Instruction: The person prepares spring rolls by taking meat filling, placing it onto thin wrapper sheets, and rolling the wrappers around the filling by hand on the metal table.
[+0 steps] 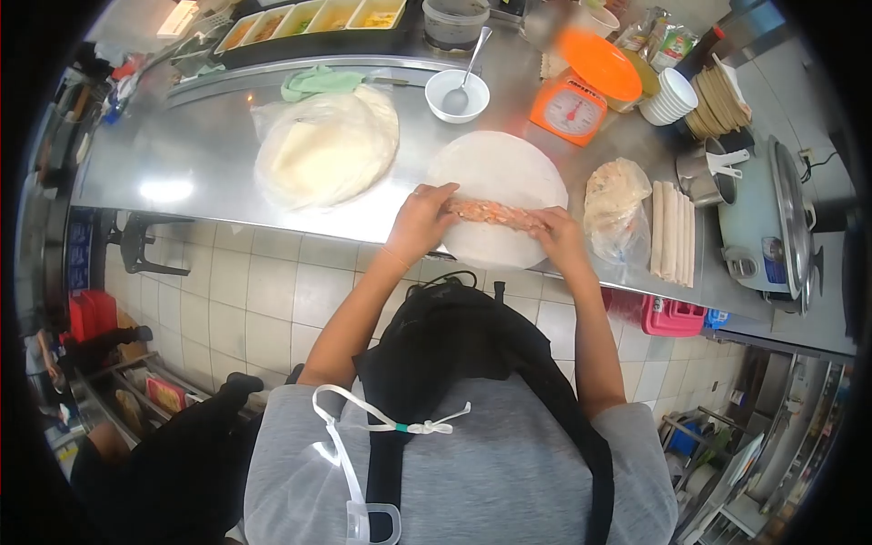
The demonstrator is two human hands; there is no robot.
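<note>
A round white wrapper (495,159) lies flat on the steel counter, with a long strip of orange-pink filling (493,213) across its middle. At the strip's left end is my left hand (422,221), its fingers bent against the filling. My right hand (559,238) touches the right end, fingers curled together on it. Just right of the wrapper sits a plastic bag of filling (616,200), and beyond it several finished white rolls (672,232) lie side by side. A stack of wrappers in clear plastic (327,154) is on the left.
Behind the wrapper are a white bowl with a spoon (457,96) and an orange scale (569,109). Trays of ingredients (313,24) line the back. A large cooker (763,213) stands at the right. Another person in dark clothing (173,463) is at the lower left.
</note>
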